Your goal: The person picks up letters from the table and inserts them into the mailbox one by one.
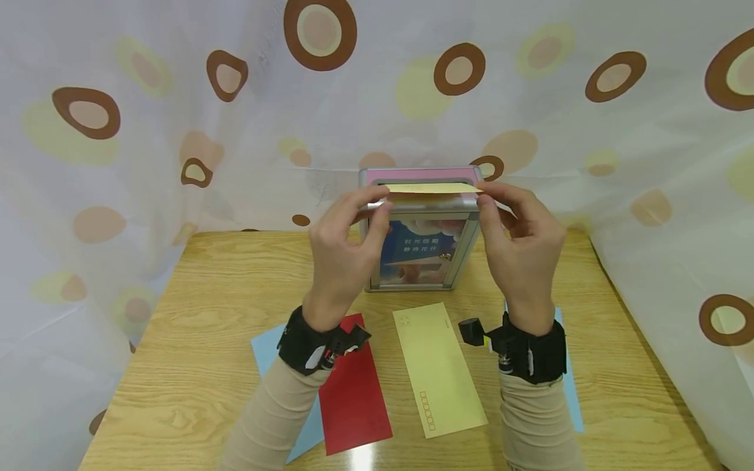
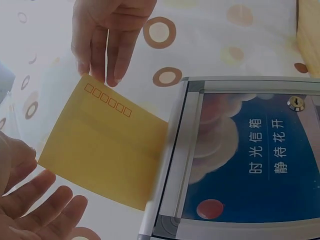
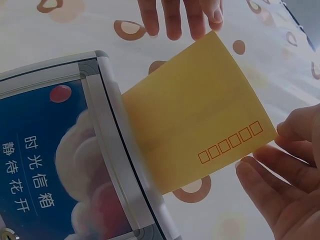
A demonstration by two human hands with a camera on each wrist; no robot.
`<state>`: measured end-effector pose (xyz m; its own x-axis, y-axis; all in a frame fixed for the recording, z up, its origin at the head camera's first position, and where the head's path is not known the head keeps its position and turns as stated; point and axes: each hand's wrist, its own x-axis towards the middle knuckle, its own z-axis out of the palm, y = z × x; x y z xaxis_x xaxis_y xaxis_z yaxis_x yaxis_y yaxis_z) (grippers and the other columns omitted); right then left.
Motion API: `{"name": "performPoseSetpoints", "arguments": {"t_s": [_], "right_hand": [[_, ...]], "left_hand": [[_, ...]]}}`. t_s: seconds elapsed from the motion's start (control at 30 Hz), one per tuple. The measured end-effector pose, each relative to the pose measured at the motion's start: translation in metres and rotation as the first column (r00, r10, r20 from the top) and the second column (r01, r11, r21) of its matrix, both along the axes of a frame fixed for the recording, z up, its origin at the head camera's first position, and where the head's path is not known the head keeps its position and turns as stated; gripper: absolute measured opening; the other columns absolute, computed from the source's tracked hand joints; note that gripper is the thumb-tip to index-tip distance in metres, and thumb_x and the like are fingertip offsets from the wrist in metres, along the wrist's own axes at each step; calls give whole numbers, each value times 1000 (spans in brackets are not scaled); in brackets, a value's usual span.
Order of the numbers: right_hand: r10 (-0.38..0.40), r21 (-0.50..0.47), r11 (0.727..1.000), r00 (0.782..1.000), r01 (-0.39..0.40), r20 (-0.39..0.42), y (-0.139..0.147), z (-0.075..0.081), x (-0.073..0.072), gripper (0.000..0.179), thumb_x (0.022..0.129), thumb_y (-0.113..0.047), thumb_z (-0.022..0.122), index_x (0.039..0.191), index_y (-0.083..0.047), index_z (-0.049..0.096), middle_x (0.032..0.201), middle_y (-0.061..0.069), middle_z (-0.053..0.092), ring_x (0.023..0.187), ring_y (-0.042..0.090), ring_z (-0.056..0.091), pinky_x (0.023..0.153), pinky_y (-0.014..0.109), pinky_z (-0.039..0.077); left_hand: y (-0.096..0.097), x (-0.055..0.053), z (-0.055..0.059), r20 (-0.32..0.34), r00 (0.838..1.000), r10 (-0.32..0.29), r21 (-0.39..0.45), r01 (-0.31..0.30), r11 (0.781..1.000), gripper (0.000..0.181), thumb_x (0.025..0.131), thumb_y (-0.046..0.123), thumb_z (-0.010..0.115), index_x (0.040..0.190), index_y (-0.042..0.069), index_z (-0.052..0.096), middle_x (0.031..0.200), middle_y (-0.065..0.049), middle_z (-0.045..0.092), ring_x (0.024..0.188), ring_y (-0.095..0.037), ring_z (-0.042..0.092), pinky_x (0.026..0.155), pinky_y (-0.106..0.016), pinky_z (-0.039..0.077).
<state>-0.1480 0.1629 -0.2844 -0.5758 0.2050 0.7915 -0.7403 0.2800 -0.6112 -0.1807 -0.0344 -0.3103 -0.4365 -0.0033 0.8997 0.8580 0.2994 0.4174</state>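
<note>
A yellow envelope [image 1: 434,188] stands on edge above a metal-framed letter box [image 1: 418,252]. Its lower end is inside the slot in the box's top, while the end with the red postcode squares sticks out, as both wrist views show. My left hand [image 1: 349,239] pinches one upper corner between thumb and forefinger. At the opposite corner, my right hand [image 1: 524,239] does the same. The left hand's other fingers [image 2: 67,200] spread loosely beside the paper. The part of the envelope within the box is hidden.
Another yellow envelope [image 1: 438,369] lies on the wooden table [image 1: 206,314] before the box. To its left, a red envelope [image 1: 356,399] overlaps a blue one [image 1: 309,428]. More blue paper [image 1: 570,392] shows under the right forearm. A patterned cloth [image 1: 377,85] hangs behind the box.
</note>
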Motion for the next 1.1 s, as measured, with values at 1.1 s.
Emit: {"name": "performPoseSetpoints", "arguments": {"t_s": [1.1], "right_hand": [[-68,148,987,996,59,61,4,-17,-17,24,87,10,61,110,13,65,104,29,65,97,34,62,85,19,53]], "left_hand": [[0,-9,-11,73,993,98,-151,-86,985,25,95,6,58,118,-2,66,118,-18,66,113,-22,59,92,-37,53]]}}
